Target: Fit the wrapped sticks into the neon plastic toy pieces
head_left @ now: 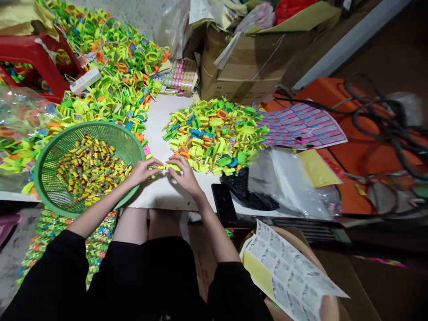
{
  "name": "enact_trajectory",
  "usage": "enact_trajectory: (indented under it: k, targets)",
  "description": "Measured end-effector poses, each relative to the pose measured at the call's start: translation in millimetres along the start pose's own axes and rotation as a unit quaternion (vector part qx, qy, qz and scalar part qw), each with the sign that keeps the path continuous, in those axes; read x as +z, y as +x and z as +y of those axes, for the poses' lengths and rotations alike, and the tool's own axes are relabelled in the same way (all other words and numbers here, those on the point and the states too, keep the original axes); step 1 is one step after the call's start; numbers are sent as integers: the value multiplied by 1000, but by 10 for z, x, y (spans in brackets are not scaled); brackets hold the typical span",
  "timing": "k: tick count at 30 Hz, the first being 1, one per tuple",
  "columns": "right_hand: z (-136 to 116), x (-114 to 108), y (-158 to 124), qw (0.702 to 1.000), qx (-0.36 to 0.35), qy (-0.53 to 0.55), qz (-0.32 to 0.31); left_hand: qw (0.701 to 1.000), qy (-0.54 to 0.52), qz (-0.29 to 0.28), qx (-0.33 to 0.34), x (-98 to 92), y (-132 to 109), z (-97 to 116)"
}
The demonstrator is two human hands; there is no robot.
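My left hand is closed, thumb and fingers pinching a small yellow piece above the white tabletop. Close beside it, my right hand pinches a yellow-green plastic piece; its exact kind is too small to make out. The fingertips of both hands nearly meet. Left of them, a green mesh basket holds many small yellow-and-red cylinders. Just beyond my right hand lies a heap of bright plastic pieces in yellow, green, orange and blue, some looped like toy watches.
A larger heap of similar pieces spreads at the back left, with a white power strip on it and a red stool. A cardboard box stands behind. Rightward are a black phone, plastic bags and printed sheets.
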State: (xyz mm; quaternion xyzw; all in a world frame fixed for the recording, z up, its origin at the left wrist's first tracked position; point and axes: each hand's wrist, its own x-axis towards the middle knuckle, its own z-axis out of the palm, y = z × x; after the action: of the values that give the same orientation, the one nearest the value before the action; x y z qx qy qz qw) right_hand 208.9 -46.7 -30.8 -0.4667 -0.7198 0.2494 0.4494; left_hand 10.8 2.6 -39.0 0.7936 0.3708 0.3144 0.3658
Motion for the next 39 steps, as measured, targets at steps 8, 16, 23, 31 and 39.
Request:
enact_trajectory:
  k: [8, 16, 23, 31, 39]
  targets:
    - [9, 0, -14, 999, -11, -33, -1, 999, -21, -32, 6, -24, 12, 11]
    - [-4, 28, -6, 996, -43, -79, -10, 997, -67, -46, -5, -58, 29, -48]
    - [18, 40, 17, 993, -68, -92, -15, 995, -86, -41, -17, -68, 22, -26]
    - [49, 43, 28, 993, -63, -94, -24, 990, -129, -51, -17, -84, 42, -71]
    - [36, 42, 39, 992, -87, -87, -31, 979, -180, -72, -58, -117, 17, -56]
